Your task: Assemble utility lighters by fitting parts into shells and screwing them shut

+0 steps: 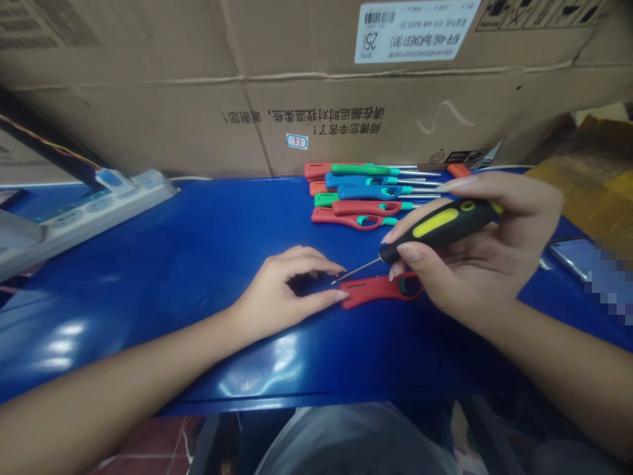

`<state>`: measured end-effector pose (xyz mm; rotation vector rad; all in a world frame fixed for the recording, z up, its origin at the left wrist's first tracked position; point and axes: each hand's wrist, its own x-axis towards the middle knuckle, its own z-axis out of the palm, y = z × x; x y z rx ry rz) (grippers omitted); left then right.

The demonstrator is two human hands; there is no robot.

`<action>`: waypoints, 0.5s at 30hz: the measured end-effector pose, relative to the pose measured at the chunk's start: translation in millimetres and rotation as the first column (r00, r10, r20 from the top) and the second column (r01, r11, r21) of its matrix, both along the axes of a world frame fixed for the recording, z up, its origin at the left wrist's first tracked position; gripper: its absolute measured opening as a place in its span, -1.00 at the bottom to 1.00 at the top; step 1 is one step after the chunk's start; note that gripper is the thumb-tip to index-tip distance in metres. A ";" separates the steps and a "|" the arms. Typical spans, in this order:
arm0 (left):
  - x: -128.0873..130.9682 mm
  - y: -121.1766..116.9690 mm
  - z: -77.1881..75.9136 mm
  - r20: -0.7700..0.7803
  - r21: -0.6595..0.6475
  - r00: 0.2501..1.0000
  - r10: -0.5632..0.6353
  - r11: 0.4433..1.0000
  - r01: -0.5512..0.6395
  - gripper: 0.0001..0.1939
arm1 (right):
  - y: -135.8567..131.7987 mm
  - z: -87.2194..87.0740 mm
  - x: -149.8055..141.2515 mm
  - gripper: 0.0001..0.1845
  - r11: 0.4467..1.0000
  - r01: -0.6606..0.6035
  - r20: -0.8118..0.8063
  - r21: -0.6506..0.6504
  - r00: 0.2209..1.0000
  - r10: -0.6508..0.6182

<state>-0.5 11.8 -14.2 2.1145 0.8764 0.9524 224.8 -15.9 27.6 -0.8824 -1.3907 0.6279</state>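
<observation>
My right hand [475, 257] is wrapped round the black and yellow handle of a screwdriver [438, 227]. Its thin shaft slants down to the left, and the tip is close to the near end of a red gas lighter [370, 292]. This lighter lies flat on the blue table; its right end is hidden behind my right hand. My left hand [281, 290] rests to the left, fingers curved and apart. Its thumb tip touches the lighter's left end, while the index fingertip is just above that end.
Several red, green and blue gas lighters [363, 191] lie in a row behind my hands. A cardboard box [173, 125] stands along the back of the blue table [222, 231]. A white power strip [99, 214] is at the left, and a phone [573, 257] at the right.
</observation>
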 end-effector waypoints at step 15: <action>-1.6 0.2 -1.6 -0.318 0.082 0.941 -0.115 0.986 0.148 -0.64 | 20.7 -8.0 10.8 -0.38 0.930 -0.150 0.268 0.335 0.962 0.059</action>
